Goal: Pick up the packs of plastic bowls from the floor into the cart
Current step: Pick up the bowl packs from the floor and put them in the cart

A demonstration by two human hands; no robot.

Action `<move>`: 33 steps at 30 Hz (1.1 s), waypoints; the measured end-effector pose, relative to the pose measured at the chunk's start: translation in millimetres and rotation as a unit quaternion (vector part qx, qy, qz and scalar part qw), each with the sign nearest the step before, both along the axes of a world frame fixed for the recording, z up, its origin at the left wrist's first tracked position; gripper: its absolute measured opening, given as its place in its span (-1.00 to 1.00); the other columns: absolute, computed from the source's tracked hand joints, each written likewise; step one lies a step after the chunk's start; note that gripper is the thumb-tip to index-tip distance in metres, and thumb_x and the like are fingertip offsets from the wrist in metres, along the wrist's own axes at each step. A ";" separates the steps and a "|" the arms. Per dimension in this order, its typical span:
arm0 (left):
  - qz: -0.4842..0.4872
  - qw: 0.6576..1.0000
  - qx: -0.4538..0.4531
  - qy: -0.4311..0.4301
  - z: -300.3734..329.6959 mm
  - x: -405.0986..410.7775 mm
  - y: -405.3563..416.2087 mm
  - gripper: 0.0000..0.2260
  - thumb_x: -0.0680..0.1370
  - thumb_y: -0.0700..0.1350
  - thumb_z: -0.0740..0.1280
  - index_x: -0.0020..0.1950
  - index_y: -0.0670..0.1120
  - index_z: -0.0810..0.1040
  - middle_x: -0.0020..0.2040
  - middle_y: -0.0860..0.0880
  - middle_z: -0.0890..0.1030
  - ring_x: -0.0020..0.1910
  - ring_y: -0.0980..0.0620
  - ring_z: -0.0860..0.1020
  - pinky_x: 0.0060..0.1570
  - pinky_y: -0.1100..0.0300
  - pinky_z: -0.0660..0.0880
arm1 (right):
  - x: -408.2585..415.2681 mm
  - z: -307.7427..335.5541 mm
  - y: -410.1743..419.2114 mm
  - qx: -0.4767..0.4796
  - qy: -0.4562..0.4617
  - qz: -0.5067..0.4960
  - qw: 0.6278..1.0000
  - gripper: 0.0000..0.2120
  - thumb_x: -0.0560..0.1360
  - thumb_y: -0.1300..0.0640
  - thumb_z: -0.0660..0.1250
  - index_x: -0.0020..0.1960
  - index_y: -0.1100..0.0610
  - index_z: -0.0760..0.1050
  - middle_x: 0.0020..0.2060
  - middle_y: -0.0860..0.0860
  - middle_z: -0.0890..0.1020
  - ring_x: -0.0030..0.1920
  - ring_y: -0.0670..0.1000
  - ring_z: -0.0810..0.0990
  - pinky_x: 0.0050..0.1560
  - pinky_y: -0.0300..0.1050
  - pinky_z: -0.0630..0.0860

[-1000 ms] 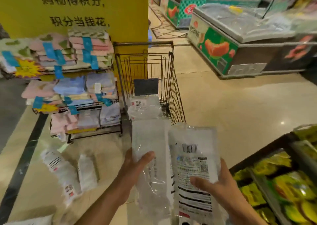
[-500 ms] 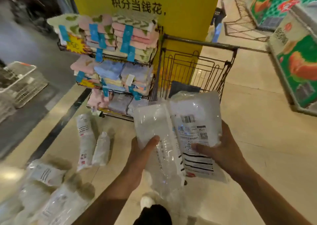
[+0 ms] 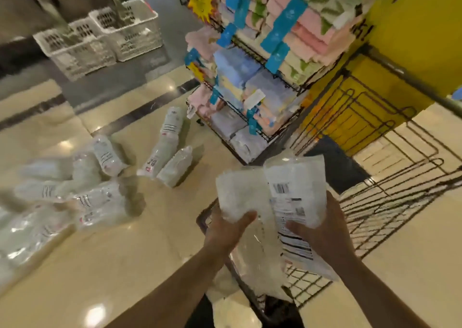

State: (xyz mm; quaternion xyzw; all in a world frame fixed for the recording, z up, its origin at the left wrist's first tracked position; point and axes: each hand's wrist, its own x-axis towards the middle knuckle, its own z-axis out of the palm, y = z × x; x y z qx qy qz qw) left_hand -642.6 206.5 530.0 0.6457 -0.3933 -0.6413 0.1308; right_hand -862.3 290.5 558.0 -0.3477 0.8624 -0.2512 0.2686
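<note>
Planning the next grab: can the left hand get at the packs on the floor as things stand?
Probably not yet. The left hand grips a pack above the cart, and the right hand holds another. The floor packs lie off to its left with bare floor between; it must unload first.

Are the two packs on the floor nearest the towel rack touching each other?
Cannot tell. In the head view the long pack and the shorter pack lie side by side, but blur hides whether a gap runs between them.
</note>
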 end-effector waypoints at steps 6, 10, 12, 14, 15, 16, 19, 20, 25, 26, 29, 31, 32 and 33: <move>0.077 0.987 0.050 -0.132 -23.4 -51.8 47.3 -0.13 0.38 0.32 0.56 0.52 0.01 0.24 0.35 -0.01 0.57 0.18 -0.05 0.60 0.15 0.03 0.62 | -58.6 -54.7 -18.1 0.121 -0.060 0.103 0.985 0.08 0.21 0.00 0.74 0.57 -0.02 0.22 0.35 0.14 0.58 0.30 0.23 0.60 0.28 0.24 0.59; 0.120 0.977 0.109 -0.142 -40.5 -70.1 75.1 -0.21 0.41 0.32 0.53 0.46 0.01 0.27 0.29 -0.02 0.58 0.11 -0.05 0.64 0.02 0.00 0.70 | -73.3 -68.6 -23.9 0.169 -0.065 0.153 0.972 -0.01 0.27 0.01 0.72 0.58 -0.01 0.29 0.39 0.12 0.59 0.32 0.22 0.61 0.30 0.16 0.56; 0.129 0.972 0.111 -0.161 -51.4 -72.5 78.4 -0.24 0.45 0.30 0.51 0.48 0.01 0.26 0.22 0.02 0.58 0.00 0.01 0.63 -0.20 0.14 0.66 | -76.8 -79.1 -28.1 0.183 -0.055 0.174 0.966 -0.08 0.33 0.00 0.68 0.57 -0.06 0.30 0.38 0.12 0.59 0.25 0.21 0.63 0.15 0.06 0.57; 0.153 0.967 0.110 -0.170 -62.8 -71.6 77.3 -0.26 0.50 0.23 0.49 0.55 0.01 0.23 0.24 -0.02 0.61 -0.03 0.00 0.66 -0.20 0.13 0.67 | -76.1 -92.1 -30.7 0.191 -0.082 0.189 0.960 -0.22 0.42 0.04 0.62 0.54 -0.10 0.34 0.35 0.09 0.61 0.16 0.16 0.66 0.15 0.10 0.61; 0.169 0.965 0.109 -0.166 -66.4 -71.5 76.0 -0.25 0.53 0.18 0.49 0.59 0.01 0.21 0.29 -0.06 0.62 0.00 -0.01 0.68 -0.10 0.08 0.70 | -72.6 -96.2 -31.2 0.202 -0.101 0.201 0.953 -0.26 0.46 0.06 0.59 0.55 -0.11 0.34 0.36 0.07 0.60 0.16 0.12 0.65 0.17 0.12 0.63; 0.176 0.964 0.109 -0.166 -68.3 -72.5 74.1 -0.22 0.54 0.15 0.49 0.63 0.01 0.17 0.38 -0.09 0.59 0.07 -0.03 0.67 0.04 0.05 0.68 | -68.6 -98.1 -32.1 0.213 -0.115 0.217 0.945 -0.26 0.50 0.08 0.56 0.58 -0.10 0.31 0.40 0.05 0.57 0.17 0.10 0.64 0.16 0.12 0.65; 0.140 0.969 0.099 -0.179 -68.9 -79.0 70.4 -0.14 0.54 0.16 0.49 0.70 0.00 0.09 0.60 -0.11 0.40 0.43 -0.15 0.53 0.39 -0.09 0.51 | -57.9 -100.4 -31.4 0.242 -0.120 0.251 0.929 -0.28 0.54 0.08 0.51 0.61 -0.07 0.28 0.46 0.07 0.52 0.19 0.09 0.63 0.13 0.14 0.70; 0.127 0.972 0.086 -0.178 -69.1 -80.2 71.6 -0.16 0.55 0.13 0.49 0.69 0.00 0.10 0.59 -0.09 0.41 0.41 -0.13 0.54 0.35 -0.07 0.55 | -56.1 -97.6 -29.9 0.245 -0.117 0.258 0.927 -0.32 0.56 0.07 0.49 0.61 -0.07 0.29 0.47 0.07 0.52 0.20 0.08 0.63 0.15 0.15 0.70; -0.016 0.963 -0.004 -0.269 -38.3 -58.1 90.2 -0.48 0.63 0.07 0.38 0.57 0.04 0.37 0.51 -0.03 0.50 0.41 -0.05 0.50 0.31 0.03 0.51 | -64.2 -65.2 -16.1 0.213 -0.105 0.340 0.910 -0.58 0.61 0.02 0.43 0.45 -0.05 0.51 0.36 0.01 0.63 0.20 0.04 0.67 0.13 -0.04 0.64; -0.061 0.948 -0.033 -0.312 -29.1 -50.3 96.0 -0.54 0.64 0.07 0.35 0.53 0.06 0.42 0.50 -0.01 0.50 0.44 -0.04 0.48 0.36 0.02 0.48 | -66.7 -56.0 -12.3 0.202 -0.093 0.366 0.904 -0.62 0.61 0.00 0.42 0.42 -0.04 0.55 0.34 0.00 0.65 0.22 0.02 0.65 0.15 -0.10 0.60; -0.182 0.888 -0.092 -0.413 3.0 -25.2 120.4 -0.61 0.65 0.03 0.31 0.49 0.08 0.46 0.49 0.04 0.50 0.48 -0.02 0.43 0.42 0.03 0.44 | -70.5 -34.0 0.5 0.185 -0.053 0.434 0.880 -0.68 0.61 -0.03 0.41 0.36 -0.05 0.59 0.29 -0.08 0.67 0.27 -0.05 0.63 0.21 -0.15 0.55; -0.193 0.872 -0.094 -0.441 18.6 -5.6 141.9 -0.60 0.66 0.03 0.31 0.51 0.08 0.44 0.51 0.05 0.49 0.50 -0.01 0.41 0.44 0.04 0.43 | -67.6 -20.6 8.6 0.179 -0.039 0.461 0.868 -0.73 0.62 -0.03 0.40 0.31 -0.05 0.62 0.23 -0.12 0.68 0.19 -0.10 0.64 0.07 -0.25 0.51; -0.181 0.872 -0.091 -0.445 24.2 5.6 152.9 -0.60 0.66 0.03 0.30 0.52 0.08 0.43 0.51 0.05 0.48 0.51 -0.01 0.40 0.45 0.04 0.43 | -65.2 -16.3 12.4 0.173 -0.032 0.469 0.865 -0.76 0.63 -0.03 0.39 0.27 -0.06 0.62 0.20 -0.13 0.69 0.15 -0.12 0.63 0.00 -0.30 0.48; -0.164 0.875 -0.090 -0.446 29.9 16.4 163.9 -0.60 0.67 0.04 0.29 0.52 0.08 0.43 0.52 0.06 0.47 0.51 0.00 0.40 0.45 0.05 0.44 | -61.8 -12.9 16.2 0.167 -0.024 0.479 0.861 -0.80 0.63 -0.03 0.38 0.24 -0.06 0.63 0.17 -0.14 0.69 0.10 -0.14 0.63 -0.07 -0.34 0.45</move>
